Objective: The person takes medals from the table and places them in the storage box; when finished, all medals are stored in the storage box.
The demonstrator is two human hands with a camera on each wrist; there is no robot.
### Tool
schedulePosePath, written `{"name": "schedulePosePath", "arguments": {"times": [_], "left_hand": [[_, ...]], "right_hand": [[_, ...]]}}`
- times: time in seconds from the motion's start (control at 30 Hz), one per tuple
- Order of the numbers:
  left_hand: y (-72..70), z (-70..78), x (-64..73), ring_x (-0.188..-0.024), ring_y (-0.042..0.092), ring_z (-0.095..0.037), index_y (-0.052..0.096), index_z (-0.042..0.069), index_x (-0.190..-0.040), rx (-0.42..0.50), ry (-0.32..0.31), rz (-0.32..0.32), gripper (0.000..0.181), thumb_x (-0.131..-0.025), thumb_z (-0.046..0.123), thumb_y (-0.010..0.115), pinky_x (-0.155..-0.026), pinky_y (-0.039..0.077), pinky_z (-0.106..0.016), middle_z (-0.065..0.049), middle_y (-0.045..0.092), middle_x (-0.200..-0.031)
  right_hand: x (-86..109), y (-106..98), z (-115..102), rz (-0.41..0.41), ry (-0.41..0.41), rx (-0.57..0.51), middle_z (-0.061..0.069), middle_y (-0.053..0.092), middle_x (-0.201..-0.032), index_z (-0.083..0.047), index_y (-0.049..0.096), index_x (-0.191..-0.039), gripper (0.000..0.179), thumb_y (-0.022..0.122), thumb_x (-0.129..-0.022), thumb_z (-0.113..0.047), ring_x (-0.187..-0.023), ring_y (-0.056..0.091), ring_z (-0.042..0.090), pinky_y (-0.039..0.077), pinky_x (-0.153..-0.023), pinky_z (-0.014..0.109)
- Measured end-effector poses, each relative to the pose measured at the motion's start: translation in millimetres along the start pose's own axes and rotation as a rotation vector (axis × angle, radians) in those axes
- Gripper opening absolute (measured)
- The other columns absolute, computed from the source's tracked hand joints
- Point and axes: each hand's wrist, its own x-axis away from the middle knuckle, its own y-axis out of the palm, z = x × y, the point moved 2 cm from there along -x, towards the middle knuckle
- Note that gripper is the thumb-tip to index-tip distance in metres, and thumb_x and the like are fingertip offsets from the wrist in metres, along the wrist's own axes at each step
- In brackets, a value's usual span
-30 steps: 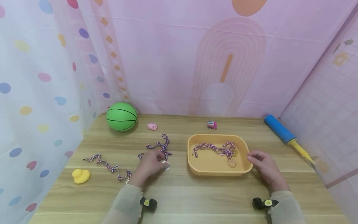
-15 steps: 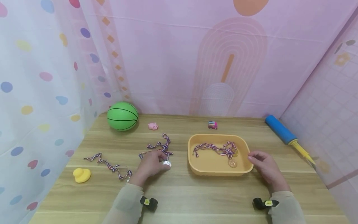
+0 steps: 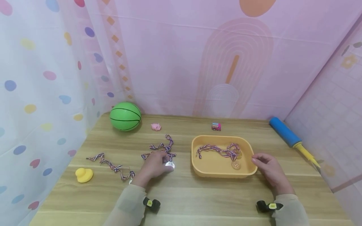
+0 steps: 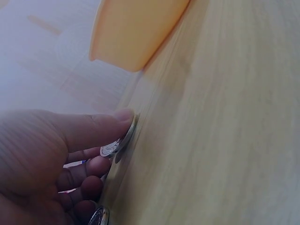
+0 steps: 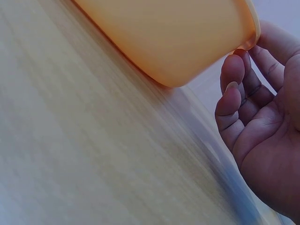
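My left hand pinches a silver medal by its edge, low at the tabletop. In the left wrist view this medal sits tilted between thumb and fingers, and part of another silver medal shows below. A striped ribbon trails behind the hand, partly hidden by it. My right hand grips the right rim of a yellow-orange plastic basin. Inside the basin lie striped ribbons and a bronze-coloured medal. Another striped medal ribbon stretches out left of my left wrist.
A yellow rubber duck sits at the left. Along the back are a green ball, a pink toy pig and a small toy truck. A blue hand pump with a yellow end lies at the right.
The silver medal has turned its face more into view between my left fingers. My right hand keeps its grip on the basin rim. The whole head view has shifted slightly.
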Motion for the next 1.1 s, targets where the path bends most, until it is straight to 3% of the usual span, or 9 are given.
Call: {"name": "schedulePosePath", "arguments": {"times": [0.1,0.5,0.8,1.1], "left_hand": [[-0.7,1.8,0.9,-0.075,0.053,-0.015,0.063,0.015,-0.082,0.015,0.006,0.001,0.033,-0.064,0.027,0.087,-0.073,0.047,-0.036,0.005,0.057,-0.082],[-3.8,6.0,-1.0,-0.075,0.055,-0.012,0.067,0.015,-0.087,0.112,0.026,0.032,0.011,-0.080,0.012,0.075,-0.072,0.050,-0.032,0.006,0.060,-0.079],[-7.1,7.0,-1.4,-0.076,0.056,-0.013,0.068,0.016,-0.091,0.199,-0.028,0.032,0.008,-0.085,0.012,0.071,-0.071,0.049,-0.031,0.005,0.062,-0.082],[-19.1,7.3,-1.8,-0.079,0.059,-0.014,0.068,0.013,-0.096,0.310,-0.021,0.082,0.013,-0.085,0.008,0.070,-0.072,0.050,-0.031,0.003,0.065,-0.086]], "right_hand": [[0.0,-0.1,0.4,-0.002,0.001,-0.008,-0.005,0.066,-0.091,-0.006,0.070,-0.096,0.010,0.062,-0.092,-0.002,-0.082,0.060,0.008,0.054,-0.069,0.022],[0.2,0.3,-1.1,-0.001,0.022,-0.016,-0.004,0.065,-0.092,-0.003,0.069,-0.097,0.009,0.062,-0.092,-0.004,-0.083,0.060,0.008,0.054,-0.070,0.022],[0.1,0.2,-0.6,-0.008,0.012,-0.026,-0.004,0.065,-0.091,-0.004,0.069,-0.097,0.008,0.062,-0.092,-0.004,-0.081,0.060,0.008,0.054,-0.068,0.022],[0.5,1.2,-1.5,0.005,0.023,-0.013,-0.003,0.065,-0.092,-0.001,0.068,-0.098,0.009,0.062,-0.092,-0.004,-0.082,0.060,0.009,0.054,-0.069,0.023]]}}
